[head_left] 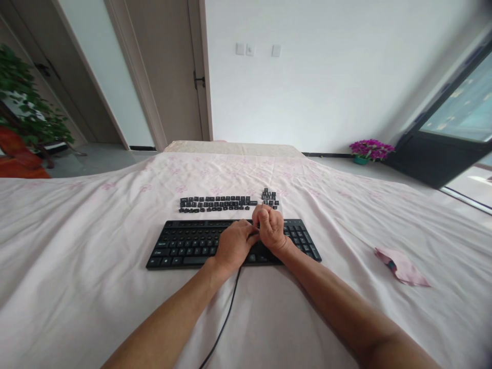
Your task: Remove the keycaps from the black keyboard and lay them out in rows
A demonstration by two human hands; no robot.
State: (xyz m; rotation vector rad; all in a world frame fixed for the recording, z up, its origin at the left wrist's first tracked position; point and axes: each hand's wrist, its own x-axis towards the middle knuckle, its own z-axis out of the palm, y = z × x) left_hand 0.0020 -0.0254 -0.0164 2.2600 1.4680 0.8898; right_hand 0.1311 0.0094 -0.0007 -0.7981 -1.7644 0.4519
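A black keyboard lies on a pale pink flowered cloth. My left hand rests on its middle, fingers curled down onto the keys. My right hand is closed in a fist just above the keyboard, pinching a small thin thing I cannot make out. Beyond the keyboard lie rows of loose black keycaps and a smaller cluster of keycaps near my right hand's knuckles.
The keyboard's black cable runs toward me between my forearms. A folded pink cloth lies at the right. Past the covered table are a door, a green plant and purple flowers on the floor.
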